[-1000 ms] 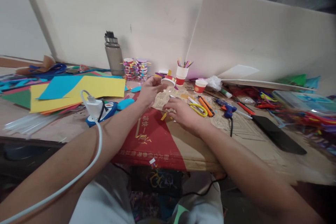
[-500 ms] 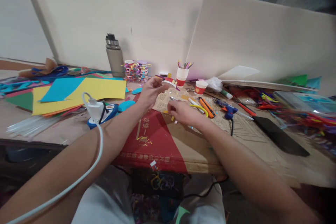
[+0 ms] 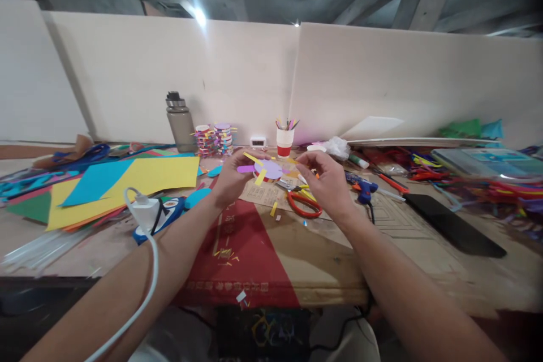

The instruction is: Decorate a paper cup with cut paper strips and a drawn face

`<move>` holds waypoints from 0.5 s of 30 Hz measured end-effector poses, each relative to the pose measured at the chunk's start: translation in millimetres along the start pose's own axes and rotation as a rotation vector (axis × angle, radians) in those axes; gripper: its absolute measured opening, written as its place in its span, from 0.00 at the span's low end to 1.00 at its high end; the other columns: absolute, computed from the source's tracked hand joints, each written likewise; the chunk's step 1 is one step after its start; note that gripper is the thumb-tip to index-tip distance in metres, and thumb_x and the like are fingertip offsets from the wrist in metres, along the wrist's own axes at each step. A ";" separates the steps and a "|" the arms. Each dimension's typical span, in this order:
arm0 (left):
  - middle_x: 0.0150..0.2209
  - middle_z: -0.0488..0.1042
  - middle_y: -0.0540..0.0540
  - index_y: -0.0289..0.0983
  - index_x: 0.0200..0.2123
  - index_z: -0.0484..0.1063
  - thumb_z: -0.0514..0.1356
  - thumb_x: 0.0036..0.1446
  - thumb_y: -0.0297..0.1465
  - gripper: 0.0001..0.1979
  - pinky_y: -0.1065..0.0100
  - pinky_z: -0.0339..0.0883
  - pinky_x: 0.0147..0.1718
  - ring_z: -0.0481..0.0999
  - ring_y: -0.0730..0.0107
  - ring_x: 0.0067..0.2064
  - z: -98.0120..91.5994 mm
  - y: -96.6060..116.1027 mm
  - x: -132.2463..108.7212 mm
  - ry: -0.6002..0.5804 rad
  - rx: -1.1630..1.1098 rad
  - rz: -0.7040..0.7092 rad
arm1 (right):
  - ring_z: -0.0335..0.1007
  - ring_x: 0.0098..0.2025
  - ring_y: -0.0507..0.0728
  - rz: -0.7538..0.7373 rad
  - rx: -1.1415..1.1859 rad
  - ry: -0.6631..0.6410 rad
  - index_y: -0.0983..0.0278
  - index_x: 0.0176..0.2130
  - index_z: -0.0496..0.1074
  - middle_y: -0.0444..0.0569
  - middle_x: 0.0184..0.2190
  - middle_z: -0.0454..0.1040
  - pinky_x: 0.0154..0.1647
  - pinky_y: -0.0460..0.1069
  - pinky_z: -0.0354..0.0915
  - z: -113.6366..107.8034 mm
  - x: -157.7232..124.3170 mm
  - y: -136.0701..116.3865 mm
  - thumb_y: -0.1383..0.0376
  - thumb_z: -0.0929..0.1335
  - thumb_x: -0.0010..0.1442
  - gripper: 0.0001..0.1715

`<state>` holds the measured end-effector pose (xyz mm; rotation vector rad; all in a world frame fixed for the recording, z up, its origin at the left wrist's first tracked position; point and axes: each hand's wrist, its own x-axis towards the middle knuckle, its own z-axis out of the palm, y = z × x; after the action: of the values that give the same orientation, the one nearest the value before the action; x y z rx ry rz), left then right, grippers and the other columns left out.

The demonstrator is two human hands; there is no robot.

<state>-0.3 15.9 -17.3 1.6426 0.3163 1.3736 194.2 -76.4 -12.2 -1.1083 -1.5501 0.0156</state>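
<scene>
My left hand (image 3: 231,176) is closed on a small paper craft piece (image 3: 268,169), a purple disc with yellow and purple strips sticking out around it. My right hand (image 3: 326,181) is raised beside the disc, fingers curled and pinched at its right edge. Both hands hover above a flattened red and brown cardboard sheet (image 3: 254,249). Red-handled scissors (image 3: 302,205) lie on the cardboard just below my right hand. Small paper scraps (image 3: 274,208) are scattered beneath the disc.
Yellow and blue paper sheets (image 3: 127,178) lie at the left, with a white charger and cable (image 3: 144,215). A grey bottle (image 3: 180,123), stacked decorated cups (image 3: 214,138) and a cup of strips (image 3: 284,138) stand at the back. A blue glue gun (image 3: 362,188), black slab (image 3: 452,229) and pipe cleaners (image 3: 487,186) are at the right.
My right hand rose from the cardboard to the craft piece, which my left hand turned so its purple disc faces up. The view tilted upward.
</scene>
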 end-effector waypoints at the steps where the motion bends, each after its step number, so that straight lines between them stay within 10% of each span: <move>1: 0.39 0.79 0.44 0.38 0.29 0.76 0.75 0.37 0.34 0.16 0.64 0.70 0.41 0.78 0.62 0.43 0.0 0.3 -0.6 -0.013 0.004 -0.007 | 0.69 0.36 0.54 -0.043 -0.017 0.008 0.62 0.37 0.72 0.49 0.35 0.75 0.39 0.50 0.65 0.1 -1.0 -3.4 0.65 0.67 0.61 0.04; 15: 0.35 0.80 0.44 0.38 0.29 0.76 0.76 0.35 0.35 0.18 0.64 0.72 0.36 0.79 0.62 0.37 3.6 3.9 -1.0 -0.017 0.012 -0.034 | 0.68 0.41 0.58 -0.365 -0.233 -0.020 0.59 0.42 0.78 0.52 0.36 0.74 0.43 0.54 0.66 3.3 -7.3 -4.4 0.69 0.64 0.65 0.13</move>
<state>1.1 11.4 -14.7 1.6509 0.3417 1.3341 188.0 -81.7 -16.4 -0.9881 -1.7853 -0.4108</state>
